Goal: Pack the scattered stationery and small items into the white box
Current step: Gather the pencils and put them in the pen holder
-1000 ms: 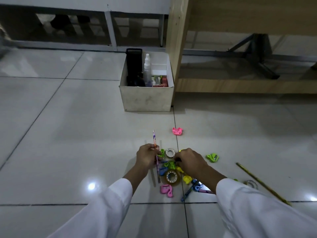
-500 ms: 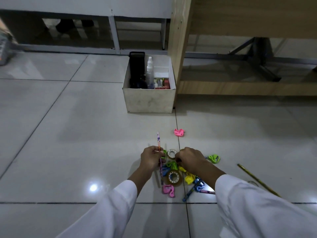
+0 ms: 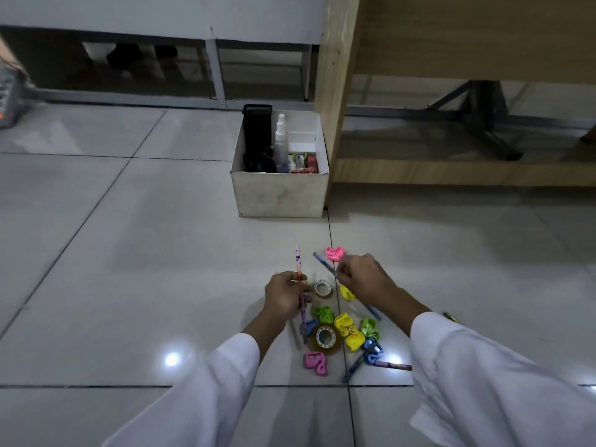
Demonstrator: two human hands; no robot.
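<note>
The white box [image 3: 280,195] stands on the floor ahead, with a black case, a spray bottle and small packets inside. My left hand [image 3: 285,296] grips a pink and purple pencil [image 3: 298,262] that points up toward the box. My right hand [image 3: 362,278] pinches a blue pencil [image 3: 323,263], lifted at a slant. Below my hands lie a small tape roll [image 3: 323,288], a larger brown tape roll [image 3: 325,339], and several pink, yellow, green and blue clips. One pink clip [image 3: 334,253] lies alone nearer the box.
A wooden desk leg [image 3: 333,91] stands right beside the box, with a wooden bar [image 3: 451,175] along the floor. A white metal frame [image 3: 216,75] runs behind. More pencils [image 3: 392,365] lie by my right sleeve on the glossy tiled floor.
My right hand has risen from the pile with the blue pencil in its fingers. My left hand keeps hold of the pink pencil, nearly in place.
</note>
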